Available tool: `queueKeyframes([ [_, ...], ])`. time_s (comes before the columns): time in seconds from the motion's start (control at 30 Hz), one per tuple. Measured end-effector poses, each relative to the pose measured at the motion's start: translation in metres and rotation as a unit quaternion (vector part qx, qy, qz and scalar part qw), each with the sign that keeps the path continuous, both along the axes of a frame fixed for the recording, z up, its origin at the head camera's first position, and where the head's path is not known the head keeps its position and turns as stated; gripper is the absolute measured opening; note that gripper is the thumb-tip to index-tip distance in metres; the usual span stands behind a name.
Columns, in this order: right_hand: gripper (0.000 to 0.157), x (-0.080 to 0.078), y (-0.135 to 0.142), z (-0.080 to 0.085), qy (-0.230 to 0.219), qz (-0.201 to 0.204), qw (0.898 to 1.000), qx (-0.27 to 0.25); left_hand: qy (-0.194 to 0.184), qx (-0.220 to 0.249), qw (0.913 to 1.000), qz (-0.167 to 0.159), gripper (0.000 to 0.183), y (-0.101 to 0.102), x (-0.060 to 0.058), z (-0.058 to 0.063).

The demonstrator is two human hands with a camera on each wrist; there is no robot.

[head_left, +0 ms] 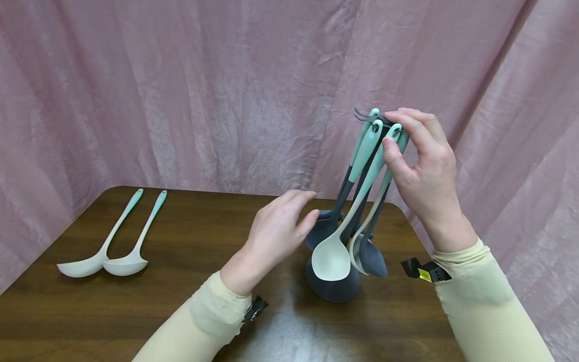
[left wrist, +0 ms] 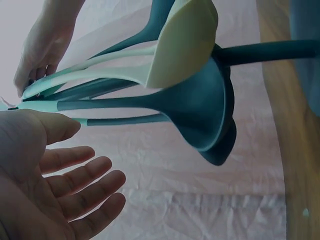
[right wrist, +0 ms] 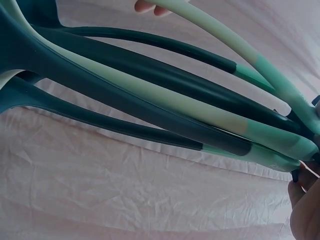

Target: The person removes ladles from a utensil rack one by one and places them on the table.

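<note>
A dark grey utensil stand (head_left: 333, 290) holds several hanging spoons and ladles with mint handles. A cream ladle (head_left: 331, 259) hangs in front. To its right hangs a dark grey spoon (head_left: 373, 259); a dark grey ladle (left wrist: 195, 110) is plain in the left wrist view. My right hand (head_left: 427, 171) grips the top of the stand, its thumb beside the mint handle ends (right wrist: 280, 135). Its fingertips are partly hidden. My left hand (head_left: 278, 226) is left of the hanging utensils, fingers spread and relaxed, holding nothing; its palm (left wrist: 20, 165) shows in the left wrist view.
Two cream ladles with mint handles, a left one (head_left: 83, 266) and a right one (head_left: 125, 265), lie side by side on the left of the brown wooden table (head_left: 203, 221). A pink curtain (head_left: 226, 90) hangs behind the table and along its right side.
</note>
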State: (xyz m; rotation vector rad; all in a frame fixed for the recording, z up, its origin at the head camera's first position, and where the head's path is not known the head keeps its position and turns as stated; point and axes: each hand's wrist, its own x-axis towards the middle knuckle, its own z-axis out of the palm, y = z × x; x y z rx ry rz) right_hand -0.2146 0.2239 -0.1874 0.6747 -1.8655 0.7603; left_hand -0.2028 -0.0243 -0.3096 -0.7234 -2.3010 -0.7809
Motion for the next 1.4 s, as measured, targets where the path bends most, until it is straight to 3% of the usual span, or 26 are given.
queueKeyframes([
  [0.47,0.037,-0.001,-0.004,0.0,0.003,-0.01,1.0,-0.012,0.006,0.014,0.9995,-0.026,0.031,0.022,-0.006,-0.002],
  [0.9,0.038,-0.001,-0.005,-0.001,0.004,-0.011,1.0,-0.014,-0.041,0.025,0.9984,-0.031,0.025,0.037,-0.014,-0.006],
  [1.4,0.039,-0.002,-0.002,-0.002,0.01,-0.016,1.0,-0.008,-0.025,0.021,0.9984,-0.047,0.016,0.045,-0.023,-0.015],
])
